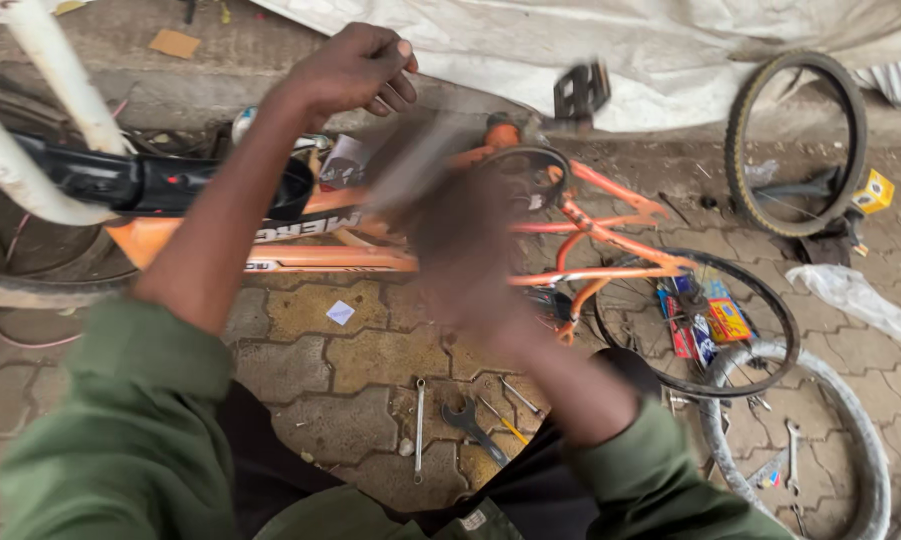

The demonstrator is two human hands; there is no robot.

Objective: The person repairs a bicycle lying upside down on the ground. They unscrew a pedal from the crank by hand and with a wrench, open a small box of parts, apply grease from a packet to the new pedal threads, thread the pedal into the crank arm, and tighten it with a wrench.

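An orange bicycle frame [590, 215] lies on its side on the paving stones in front of me. My left hand [355, 70] hovers above the frame near the seat end, fingers curled in, with nothing visible in it. My right hand [460, 240] is blurred by motion over the middle of the frame, close to the chainring [530, 175]. It grips a grey tool [410, 170] that shows only as a smear pointing up and left. A black pedal [580, 90] sticks up behind the chainring.
Spanners [418, 430] and a yellow-handled screwdriver [505, 425] lie on the pavers near my knees. The bike's black wheel [770, 290], a grey tyre [860, 420] and a loose black tyre [850, 120] are to the right. White tubes [40, 60] cross the left.
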